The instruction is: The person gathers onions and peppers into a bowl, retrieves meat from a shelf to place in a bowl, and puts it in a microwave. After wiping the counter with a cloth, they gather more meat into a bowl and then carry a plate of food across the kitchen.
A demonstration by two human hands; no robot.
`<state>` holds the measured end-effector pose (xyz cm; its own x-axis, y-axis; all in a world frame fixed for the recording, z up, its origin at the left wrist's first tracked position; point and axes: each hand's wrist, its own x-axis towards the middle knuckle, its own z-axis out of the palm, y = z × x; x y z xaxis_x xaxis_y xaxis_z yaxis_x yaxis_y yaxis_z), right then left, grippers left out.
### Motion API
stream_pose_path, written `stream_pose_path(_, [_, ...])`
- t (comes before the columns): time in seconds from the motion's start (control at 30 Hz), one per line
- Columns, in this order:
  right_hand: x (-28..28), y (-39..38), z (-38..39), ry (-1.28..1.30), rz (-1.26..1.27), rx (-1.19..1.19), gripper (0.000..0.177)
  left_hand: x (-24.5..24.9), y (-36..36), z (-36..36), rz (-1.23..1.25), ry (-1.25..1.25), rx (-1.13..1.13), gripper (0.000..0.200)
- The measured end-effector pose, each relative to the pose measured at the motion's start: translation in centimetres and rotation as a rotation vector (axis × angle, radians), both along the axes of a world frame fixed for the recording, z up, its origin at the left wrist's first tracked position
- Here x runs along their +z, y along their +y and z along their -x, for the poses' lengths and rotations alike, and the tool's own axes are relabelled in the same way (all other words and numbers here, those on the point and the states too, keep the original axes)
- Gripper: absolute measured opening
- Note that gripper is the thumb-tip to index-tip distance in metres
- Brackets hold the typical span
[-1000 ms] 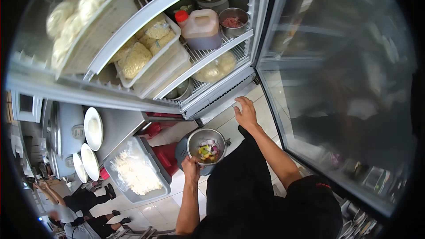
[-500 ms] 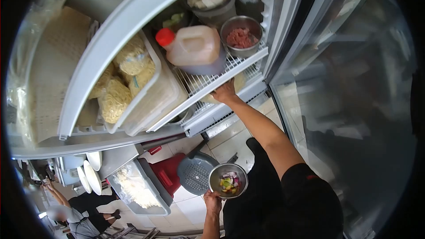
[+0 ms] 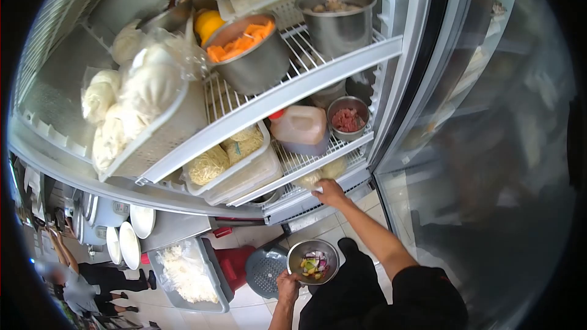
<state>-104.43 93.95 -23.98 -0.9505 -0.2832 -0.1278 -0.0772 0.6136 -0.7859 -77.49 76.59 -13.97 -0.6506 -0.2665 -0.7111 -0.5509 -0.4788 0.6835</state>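
My left hand (image 3: 288, 286) grips the rim of a steel bowl (image 3: 313, 262) with chopped vegetables in it, purple, yellow and green. At the fridge's lowest level, my right hand (image 3: 331, 193) has its fingers closed on the edge of a pale yellowish bag of noodles (image 3: 308, 179); its fingertips are partly hidden. Another pale bundle (image 3: 334, 168) lies just beyond. On the shelf above are a red-capped plastic jug (image 3: 301, 127), a steel bowl of raw meat (image 3: 348, 120) and a clear bin (image 3: 247, 177) with bagged noodles (image 3: 209, 165).
The glass fridge door (image 3: 477, 208) stands open on the right. Higher up are a steel pot of orange pieces (image 3: 254, 64) and bagged white dough-like lumps (image 3: 147, 79). Below sit a grey colander (image 3: 264, 272), a red crate (image 3: 235, 264) and a grey tub (image 3: 221, 305). Another person (image 3: 82, 287) stands far left.
My view has tilted up, showing a higher shelf. My right hand has drawn back from under the shelf edge, and a pale bag now shows at its fingers. The left hand still holds the bowl.
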Motion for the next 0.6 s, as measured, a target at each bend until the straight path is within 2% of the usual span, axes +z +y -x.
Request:
stream_pose_path(0.07, [0.7, 0.5, -2.2, 0.009, 0.086, -0.145, 0.031, 0.3, 0.1, 0.4, -0.009, -0.003, 0.047, 0.019])
stream_pose_path(0.17, [0.7, 1.8, -5.5, -0.014, 0.117, -0.215, 0.031, -2.0, -1.5, -0.8, 0.003, -0.024, -0.041, 0.021])
stream_pose_path(0.2, [1.0, 2.1, -6.6, -0.035, 0.119, -0.253, 0.031, 0.7, -0.4, 0.4, 0.014, -0.021, -0.027, 0.021])
stream_pose_path(0.27, [1.5, 2.7, -8.1, -0.116, 0.117, -0.282, 0.030, -1.1, -1.0, 0.0, 0.006, 0.010, -0.038, 0.021])
stream_pose_path(0.37, [1.0, 3.3, -9.7, -0.084, 0.098, -0.335, 0.029, -2.1, -0.9, 0.3, -0.009, 0.046, -0.011, 0.019])
stream_pose_path(0.43, [0.6, 3.7, -10.4, -0.029, 0.094, -0.360, 0.029, -4.0, -1.6, -0.1, 0.050, 0.007, -0.136, 0.016])
stream_pose_path(0.5, [-0.6, 3.9, -11.6, 0.015, 0.095, -0.389, 0.029, -3.1, -1.3, -0.5, 0.010, 0.013, -0.087, 0.011])
stream_pose_path(0.57, [-1.3, 4.1, -12.2, 0.046, 0.015, -0.407, 0.030, -2.1, -2.1, -0.5, 0.870, 0.391, -0.829, 0.006])
stream_pose_path(0.6, [-0.9, 4.2, -12.3, 0.008, 0.022, -0.421, 0.030, -2.4, -2.9, -0.2, 1.355, 0.643, -1.067, 0.008])
